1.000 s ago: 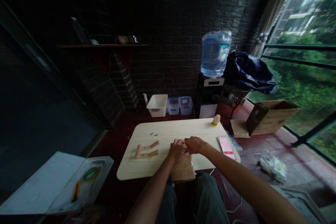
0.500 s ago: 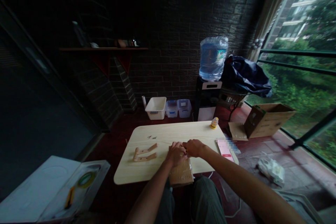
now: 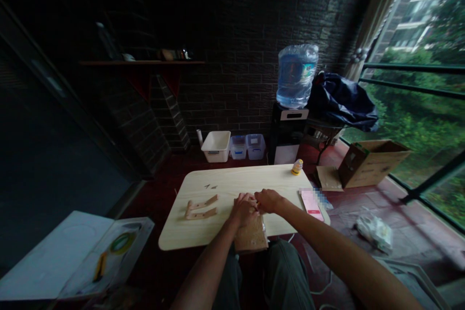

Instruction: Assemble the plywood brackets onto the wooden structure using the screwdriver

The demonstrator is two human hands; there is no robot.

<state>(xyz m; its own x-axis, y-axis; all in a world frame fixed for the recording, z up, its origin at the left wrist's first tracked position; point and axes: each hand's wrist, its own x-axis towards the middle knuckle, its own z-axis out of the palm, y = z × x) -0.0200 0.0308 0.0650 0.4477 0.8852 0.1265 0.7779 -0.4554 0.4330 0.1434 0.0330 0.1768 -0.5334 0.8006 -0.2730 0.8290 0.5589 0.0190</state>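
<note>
A brown cardboard piece (image 3: 250,237) with shiny tape lies at the near edge of the pale wooden table (image 3: 174,232), jutting over it. My left hand (image 3: 245,207) rests on its far part with bent fingers; whatever is between them is hidden. Against it, my right hand (image 3: 268,201) is closed round a small thing, of which only a bit of yellow shows. To the left on the table lies a U-shaped wooden piece (image 3: 201,209), with a few small dark pieces (image 3: 210,186) beyond it.
A yellow-capped bottle (image 3: 297,167) stands at the table's far right, and a pink sheet (image 3: 311,204) lies near the right edge. An open white case (image 3: 125,252) is at the lower left. Behind are bins (image 3: 217,147), a water dispenser (image 3: 288,131) and a cardboard box (image 3: 370,164).
The whole view has shifted slightly. Both hands remain together on the cardboard piece, with only a slight change in the right hand's pose.
</note>
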